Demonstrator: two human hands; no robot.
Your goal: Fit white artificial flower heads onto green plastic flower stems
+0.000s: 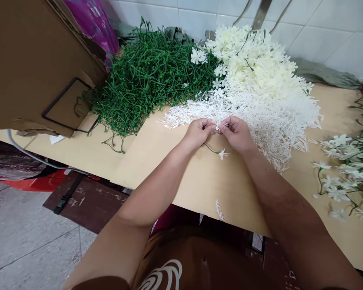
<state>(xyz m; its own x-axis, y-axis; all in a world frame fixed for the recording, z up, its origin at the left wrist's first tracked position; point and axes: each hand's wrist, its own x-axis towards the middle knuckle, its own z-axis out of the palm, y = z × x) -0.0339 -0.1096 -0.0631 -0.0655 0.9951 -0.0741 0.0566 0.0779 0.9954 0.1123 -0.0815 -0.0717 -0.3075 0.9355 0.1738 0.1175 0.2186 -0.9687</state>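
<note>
My left hand (pixel 197 133) is closed in a pinch. From beneath it a green artificial flower stem (pixel 211 149) curves out, carrying a small white flower (pixel 223 154) at its end. My right hand (pixel 238 133) pinches a white artificial flower (pixel 217 127) at its fingertips, close against the left fingertips. The exact joint between stem and flower is hidden by my fingers. Just beyond both hands spreads a heap of thin white plastic pieces (pixel 269 129).
A pile of green stems (pixel 151 72) lies at back left, beside a mound of white blossoms (pixel 251 56). Stemmed flowers (pixel 341 181) lie at right. A cardboard box (pixel 33 60) stands at left. A thin white strip (pixel 219 210) rests near the table's front edge.
</note>
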